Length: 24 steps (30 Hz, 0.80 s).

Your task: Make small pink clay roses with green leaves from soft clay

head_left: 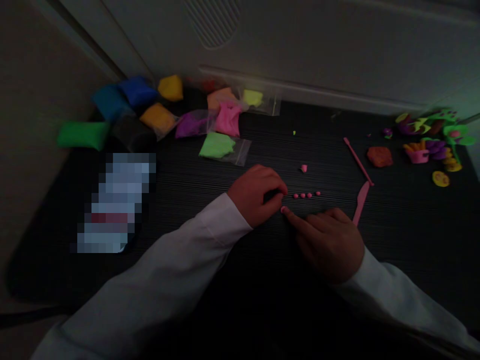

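Note:
My left hand (258, 196) rests over the dark table with its fingers curled and thumb and forefinger tips brought together. Whether anything is between them I cannot make out. My right hand (330, 242) has its forefinger stretched out, the tip on a small pink clay piece (283, 209) on the table just below the left fingertips; its other fingers are bent. Several tiny pink clay balls (302, 195) lie in a row right of my left hand. Above them sits a larger pink clay lump (304, 168).
Bagged coloured clay, such as the light green pack (217, 145), lies at back left near a blurred-out phone (116, 202). A pink stick tool (358, 161), pink clay knife (361, 202), reddish-brown clay lump (379, 156) and small clay figures (417, 153) are on the right.

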{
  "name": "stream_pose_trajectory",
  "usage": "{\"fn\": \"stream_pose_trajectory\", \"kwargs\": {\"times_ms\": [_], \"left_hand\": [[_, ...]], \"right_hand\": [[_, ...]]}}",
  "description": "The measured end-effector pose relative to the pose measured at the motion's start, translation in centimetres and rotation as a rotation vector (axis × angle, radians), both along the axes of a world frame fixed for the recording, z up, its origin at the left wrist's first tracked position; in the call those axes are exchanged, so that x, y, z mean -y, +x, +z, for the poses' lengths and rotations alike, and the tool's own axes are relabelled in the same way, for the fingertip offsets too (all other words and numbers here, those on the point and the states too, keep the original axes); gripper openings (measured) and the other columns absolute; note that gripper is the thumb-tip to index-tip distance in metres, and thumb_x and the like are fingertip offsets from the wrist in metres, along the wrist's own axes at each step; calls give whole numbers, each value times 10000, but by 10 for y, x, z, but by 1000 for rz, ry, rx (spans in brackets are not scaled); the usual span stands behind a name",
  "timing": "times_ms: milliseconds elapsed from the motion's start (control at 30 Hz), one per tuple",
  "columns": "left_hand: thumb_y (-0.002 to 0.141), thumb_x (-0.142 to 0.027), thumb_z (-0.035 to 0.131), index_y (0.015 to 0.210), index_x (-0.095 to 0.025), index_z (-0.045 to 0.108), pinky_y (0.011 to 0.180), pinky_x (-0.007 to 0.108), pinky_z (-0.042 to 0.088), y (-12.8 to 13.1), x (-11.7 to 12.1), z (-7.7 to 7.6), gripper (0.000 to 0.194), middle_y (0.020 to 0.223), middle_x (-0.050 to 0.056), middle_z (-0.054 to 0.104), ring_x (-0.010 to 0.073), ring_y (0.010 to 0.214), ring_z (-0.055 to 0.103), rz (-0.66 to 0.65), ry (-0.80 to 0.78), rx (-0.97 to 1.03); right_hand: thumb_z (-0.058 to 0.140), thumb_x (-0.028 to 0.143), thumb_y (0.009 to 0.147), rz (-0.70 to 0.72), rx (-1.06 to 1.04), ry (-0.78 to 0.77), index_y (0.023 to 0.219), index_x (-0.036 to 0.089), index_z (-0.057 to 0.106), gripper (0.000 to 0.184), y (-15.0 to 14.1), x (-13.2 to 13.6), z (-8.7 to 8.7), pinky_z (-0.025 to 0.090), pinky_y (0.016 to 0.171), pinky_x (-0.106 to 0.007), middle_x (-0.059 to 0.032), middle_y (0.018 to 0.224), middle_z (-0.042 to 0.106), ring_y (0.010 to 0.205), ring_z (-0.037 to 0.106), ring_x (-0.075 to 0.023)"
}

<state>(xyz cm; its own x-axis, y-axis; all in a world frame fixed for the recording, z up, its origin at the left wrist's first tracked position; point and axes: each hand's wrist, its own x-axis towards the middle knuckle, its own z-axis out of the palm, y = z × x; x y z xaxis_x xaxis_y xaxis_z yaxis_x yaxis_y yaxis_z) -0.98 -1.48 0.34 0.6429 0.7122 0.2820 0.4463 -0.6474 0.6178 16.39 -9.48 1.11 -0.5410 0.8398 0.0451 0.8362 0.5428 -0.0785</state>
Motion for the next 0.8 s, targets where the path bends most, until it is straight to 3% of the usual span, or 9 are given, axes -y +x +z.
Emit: {"fn": "stream_pose_trajectory", "kwargs": {"times_ms": [300,533,800], "left_hand": [[702,-159,497,765,-143,592,770,283,372,0,-1,0,115,782,28,581,129,793,501,-22,-6,-18],[688,-308,552,691,-149,574,749,289,364,-1,-2,1,161,777,27,547,140,784,482,-18,-42,-74],[666,-277,562,705,-150,575,761,296,355,-1,-2,1,134,792,31,533,148,805,474,-29,-26,-108]], "right_hand": [[403,217,786,2,-43,-24,1142,206,482,364,1,-2,2,274,622,-295,12,602,539,564,450,-115],[399,232,782,-30,-74,-7,1135,177,489,368,3,-2,1,278,614,-292,3,603,529,553,417,-121],[409,239,772,-37,-61,-35,1132,177,488,373,1,-3,0,267,617,-294,1,629,556,559,434,-126]]}}
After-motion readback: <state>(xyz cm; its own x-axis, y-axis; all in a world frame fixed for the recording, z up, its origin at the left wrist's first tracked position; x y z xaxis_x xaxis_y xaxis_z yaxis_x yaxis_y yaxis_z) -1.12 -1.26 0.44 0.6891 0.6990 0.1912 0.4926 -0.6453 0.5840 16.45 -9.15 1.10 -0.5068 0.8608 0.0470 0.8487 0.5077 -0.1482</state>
